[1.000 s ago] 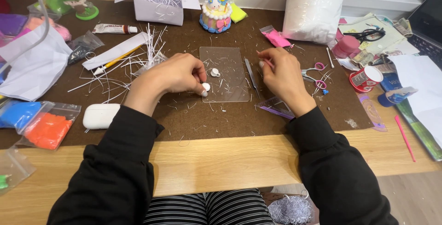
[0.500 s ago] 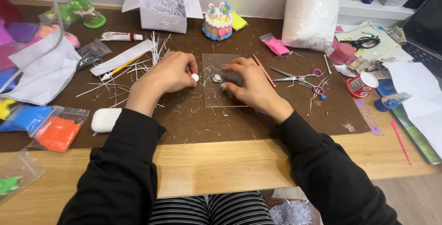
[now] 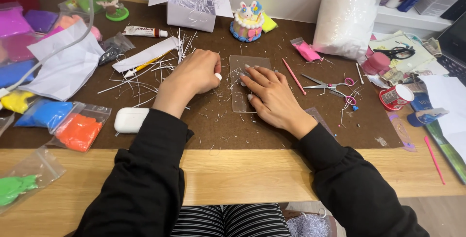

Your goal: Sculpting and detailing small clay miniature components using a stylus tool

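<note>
My left hand (image 3: 194, 75) is curled beside a clear plastic sheet (image 3: 252, 62) on the brown mat (image 3: 223, 125), pinching a small white clay ball (image 3: 218, 77) at its fingertips. My right hand (image 3: 269, 94) lies flat, palm down, on that sheet, fingers spread and pressing on it. Whatever is under the palm is hidden. Thin white paper shreds (image 3: 145, 79) are scattered left of my left hand.
A white box (image 3: 191, 4), a small clay cake (image 3: 247, 21), a glue tube (image 3: 144, 32), a pink stick (image 3: 294, 76), scissors (image 3: 330, 85), a pink clay bag (image 3: 307, 50) and a big white bag (image 3: 345, 18) ring the mat. Coloured clay bags (image 3: 77, 130) and a white earbud case (image 3: 131, 119) lie left.
My right hand has come down from pinching at the sheet to lying flat on it. My left hand has shifted up and left with the white ball. The view has moved closer.
</note>
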